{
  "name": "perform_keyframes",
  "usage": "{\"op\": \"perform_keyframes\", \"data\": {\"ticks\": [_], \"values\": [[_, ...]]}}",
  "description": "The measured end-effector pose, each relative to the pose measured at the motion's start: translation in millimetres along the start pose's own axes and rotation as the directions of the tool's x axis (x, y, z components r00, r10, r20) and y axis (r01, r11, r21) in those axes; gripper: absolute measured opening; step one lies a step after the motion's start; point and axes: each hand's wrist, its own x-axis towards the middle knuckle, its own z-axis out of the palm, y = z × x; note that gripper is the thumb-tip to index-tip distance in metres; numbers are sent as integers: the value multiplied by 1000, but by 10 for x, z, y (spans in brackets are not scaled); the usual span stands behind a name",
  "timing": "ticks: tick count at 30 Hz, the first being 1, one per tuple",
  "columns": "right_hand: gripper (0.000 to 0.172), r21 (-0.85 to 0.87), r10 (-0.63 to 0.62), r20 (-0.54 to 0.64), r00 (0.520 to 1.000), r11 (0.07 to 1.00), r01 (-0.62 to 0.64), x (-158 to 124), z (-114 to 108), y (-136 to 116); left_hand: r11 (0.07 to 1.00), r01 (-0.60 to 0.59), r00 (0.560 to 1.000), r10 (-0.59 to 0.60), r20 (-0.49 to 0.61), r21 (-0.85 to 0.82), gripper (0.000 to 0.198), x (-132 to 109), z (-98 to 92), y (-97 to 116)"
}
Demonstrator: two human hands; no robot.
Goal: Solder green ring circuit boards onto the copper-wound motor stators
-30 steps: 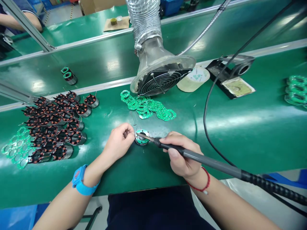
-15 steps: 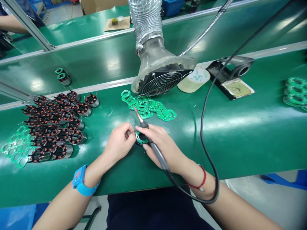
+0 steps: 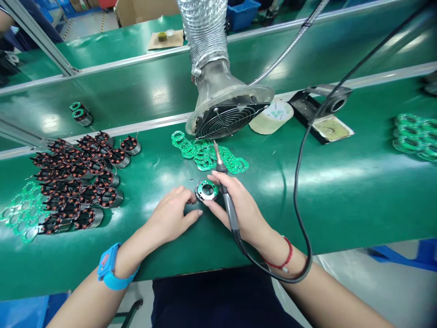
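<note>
soldering iron (image 3: 231, 209) is gripped by the right hand (image 3: 247, 212), stator (image 3: 201, 194) between its finger and thumb; left hand (image 3: 172, 212) is held loose alongside; green boards (image 3: 237, 163) beyond the grip could be scorched if the tip (image 3: 216, 151) is lowered.

Stator (image 3: 206, 190): round, on the tabletop (image 3: 191, 255) in front of me, green ring board facing up, dark hole in the middle. My right fingers touch its right side. Iron (image 3: 229, 205): dark grip, bare metal tip, slanted in my right hand (image 3: 248, 212) just right of stator, tip pointing away from me, clear of the stator.
</note>
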Motion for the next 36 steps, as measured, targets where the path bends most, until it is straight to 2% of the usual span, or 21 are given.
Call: {"op": "perform_keyframes", "data": {"ticks": [1, 3, 7, 12, 17, 21, 26, 30, 36], "values": [[56, 2, 3, -6, 1000, 1000, -3, -5, 5, -1, 1000, -9, 1000, 9, -1, 30, 2, -10, -9, 1], [56, -6, -2, -13, 1000, 1000, 2, -14, 15, -2, 1000, -10, 998, 12, -61, 29, 9, -22, -36, -1], [57, -43, -35, 11, 999, 998, 35, -21, 30, -29, 985, -34, 986, 6, -165, -170, 11, -15, -76, -6], [52, -128, -152, 9, 988, 980, 152, -19, 14, -107, 923, 10, 985, -76, -156, -385, 9, 24, -10, -22], [53, -104, -301, 71, 951, 946, 307, -64, 0, -115, 911, 29, 987, -90, -131, -410, 10, 39, 4, -22], [55, -118, -277, 81, 957, 951, 285, -64, 15, -115, 925, 41, 978, -115, -175, -378, 12, 45, -24, -4], [58, -88, -250, 77, 965, 963, 256, -24, 25, -137, 901, 22, 953, -149, -262, -432, 10, 77, 10, -41], [51, -115, -212, 50, 976, 969, 217, -21, 21, -131, 848, 52, 967, -175, -186, -528, 8, 95, 24, -87], [47, -79, -191, 50, 980, 978, 194, -22, 22, -125, 868, 79, 968, -183, -169, -490, 9, 113, 5, -62]]}}
